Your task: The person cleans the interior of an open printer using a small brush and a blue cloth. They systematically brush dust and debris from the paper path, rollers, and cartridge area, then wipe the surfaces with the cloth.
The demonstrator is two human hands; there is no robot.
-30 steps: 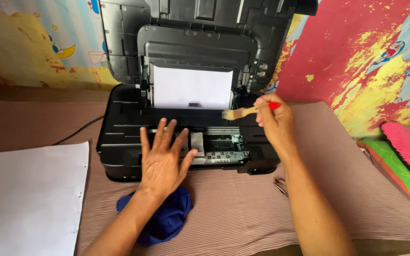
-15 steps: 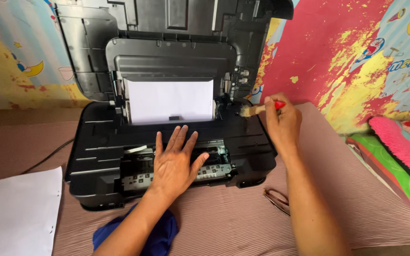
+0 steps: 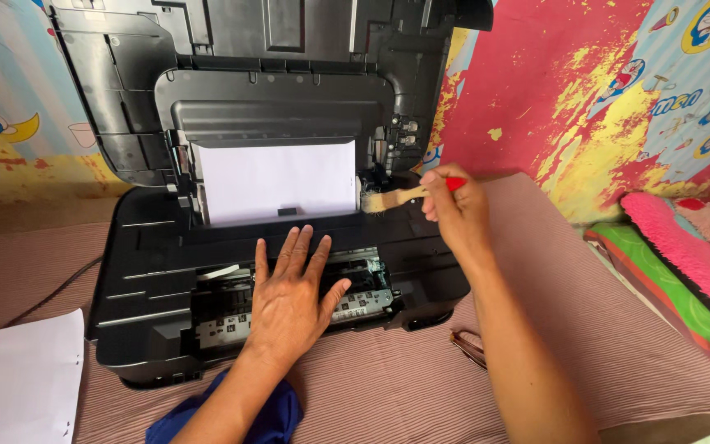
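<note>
On a worktop (image 3: 618, 329) covered with a ribbed, dusty-pink cloth sits a black plastic printer (image 3: 149, 271), its lid (image 3: 232, 49) raised upright at the back and its front cover open, so the metal rails and printed circuit parts inside show. White sheets of paper (image 3: 277, 179) stand in the rear feed tray, flat and smooth against the matte casing.

Resting flat across the open front of the printer, the left hand (image 3: 293, 300) has its fingers spread wide and holds nothing; the palm lies on the inner mechanism with the fingertips toward the paper.

At the right rear corner of the printer, the right hand (image 3: 454, 210) is closed around a small paintbrush (image 3: 400, 197). Its handle is pale bare wood with a red end that shows just above the knuckles, and its bristles are short, tan and slightly splayed. The brush lies nearly level, its long axis running left to right, with the bristles pointing left and touching or just beside the black casing next to the paper tray.

A crumpled blue cloth (image 3: 256, 415) lies under the left forearm at the front edge of the printer. A loose white sheet (image 3: 14, 386) lies flat on the worktop at far left. Near the right forearm a pair of thin-framed spectacles (image 3: 468, 345) rests on the ribbed cloth.
</note>
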